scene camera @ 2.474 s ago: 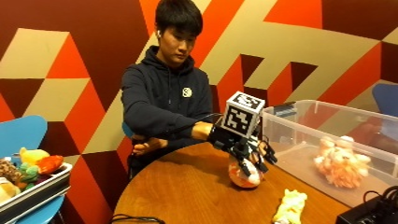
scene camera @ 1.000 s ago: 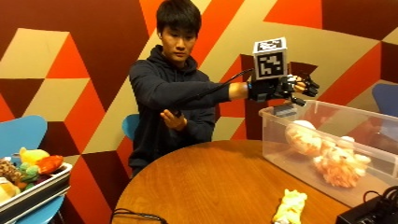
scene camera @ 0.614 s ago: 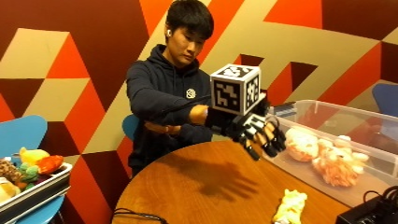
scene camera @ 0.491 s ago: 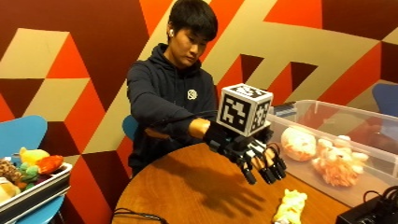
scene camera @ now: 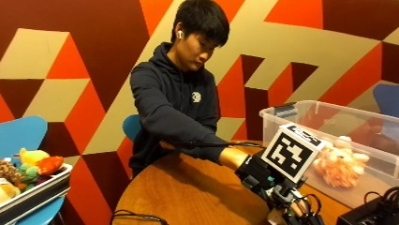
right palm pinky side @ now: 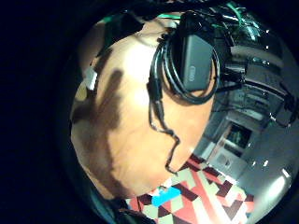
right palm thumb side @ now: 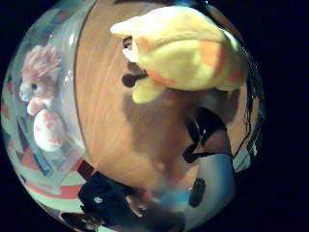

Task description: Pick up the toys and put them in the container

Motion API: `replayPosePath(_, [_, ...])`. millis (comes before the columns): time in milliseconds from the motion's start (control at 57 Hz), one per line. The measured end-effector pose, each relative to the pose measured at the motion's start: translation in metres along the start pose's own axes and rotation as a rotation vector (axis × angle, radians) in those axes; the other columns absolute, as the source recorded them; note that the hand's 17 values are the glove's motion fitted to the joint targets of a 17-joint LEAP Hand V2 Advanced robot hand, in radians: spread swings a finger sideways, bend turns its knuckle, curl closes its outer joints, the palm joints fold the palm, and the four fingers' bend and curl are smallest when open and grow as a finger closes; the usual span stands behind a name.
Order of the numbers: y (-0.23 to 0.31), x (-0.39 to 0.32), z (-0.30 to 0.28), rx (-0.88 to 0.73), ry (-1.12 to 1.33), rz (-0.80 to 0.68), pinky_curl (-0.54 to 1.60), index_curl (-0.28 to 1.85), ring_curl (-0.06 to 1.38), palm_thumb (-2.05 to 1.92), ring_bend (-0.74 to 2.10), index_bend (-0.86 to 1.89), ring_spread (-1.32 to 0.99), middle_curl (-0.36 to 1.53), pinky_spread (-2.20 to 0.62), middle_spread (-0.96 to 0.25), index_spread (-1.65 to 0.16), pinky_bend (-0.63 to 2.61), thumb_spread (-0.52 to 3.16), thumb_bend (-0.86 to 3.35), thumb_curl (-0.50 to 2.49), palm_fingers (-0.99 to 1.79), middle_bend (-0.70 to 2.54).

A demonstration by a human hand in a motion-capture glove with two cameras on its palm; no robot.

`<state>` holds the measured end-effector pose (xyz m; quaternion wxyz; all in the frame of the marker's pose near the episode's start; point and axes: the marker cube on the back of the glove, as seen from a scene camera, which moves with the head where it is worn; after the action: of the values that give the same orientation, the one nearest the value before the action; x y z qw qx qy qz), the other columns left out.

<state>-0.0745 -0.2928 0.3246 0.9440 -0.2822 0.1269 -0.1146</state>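
In the outside view my gloved right hand [scene camera: 279, 191] reaches low over the round wooden table [scene camera: 187, 192], at its front right. The thumb side palm view shows a yellow plush toy [right palm thumb side: 188, 48] with orange patches lying on the table close under the palm; nothing grips it. The hand's shadow on the wood shows spread fingers. A clear plastic container [scene camera: 368, 124] stands on the right of the table. It holds a pink fluffy plush [scene camera: 340, 166] [right palm thumb side: 38, 72] and a round pink-spotted toy [right palm thumb side: 48, 130].
A black box wound with cable [right palm pinky side: 196, 63] [scene camera: 374, 211] lies on the table beside the hand and in front of the container. Another cable [scene camera: 137, 216] lies at the table's front edge. At the far left, a tray [scene camera: 37, 190] holds several more toys.
The hand carried a round pink toy up over the container and let it go inside. It then swung back and down to the table, over the yellow plush.
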Motion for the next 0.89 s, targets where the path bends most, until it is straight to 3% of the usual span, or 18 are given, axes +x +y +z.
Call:
replayPosePath(18, [-0.001, -0.001, 0.001, 0.008, -0.001, 0.000, 0.36, 0.50, 0.27, 0.65, 0.09, 0.44, -0.02, 0.30, 0.01, 0.00, -0.34, 0.73, 1.39, 0.18, 0.50, -0.13, 0.09])
replayPosePath(105, [0.001, -0.002, 0.003, 0.036, -0.020, -0.012, 0.30, 0.65, 0.20, 0.73, 0.04, 1.07, -0.03, 0.30, 0.00, -0.04, -0.36, 0.54, 1.43, 0.23, 0.52, 0.16, 0.18])
replayPosePath(175, [0.008, -0.004, 0.004, 0.059, -0.061, -0.027, 0.27, 0.70, 0.15, 0.75, 0.06, 1.24, -0.05, 0.36, -0.01, -0.10, -0.31, 0.44, 1.40, 0.23, 0.53, 0.27, 0.36])
replayPosePath(404, [0.052, -0.004, -0.033, 0.166, -0.253, -0.042, 0.28, 0.73, 0.13, 0.77, 0.18, 1.13, -0.17, 0.51, -0.04, -0.21, -0.18, 0.41, 1.16, 0.15, 0.62, 0.34, 0.75])
replayPosePath(702, [0.127, -0.063, -0.157, 0.395, -0.166, -0.145, 0.32, 0.74, 0.17, 0.77, 0.25, 1.06, -0.25, 0.54, -0.07, -0.25, -0.12, 0.47, 1.04, 0.09, 0.70, 0.33, 0.71])
replayPosePath(807, [0.138, -0.101, -0.199, 0.522, -0.228, -0.272, 0.33, 0.75, 0.19, 0.77, 0.26, 1.06, -0.27, 0.55, -0.07, -0.26, -0.11, 0.49, 1.02, 0.08, 0.73, 0.33, 0.71])
replayPosePath(895, [0.131, -0.129, -0.216, 0.596, -0.253, -0.275, 0.33, 0.76, 0.20, 0.77, 0.27, 1.06, -0.29, 0.56, -0.08, -0.27, -0.10, 0.50, 1.02, 0.07, 0.75, 0.32, 0.69])
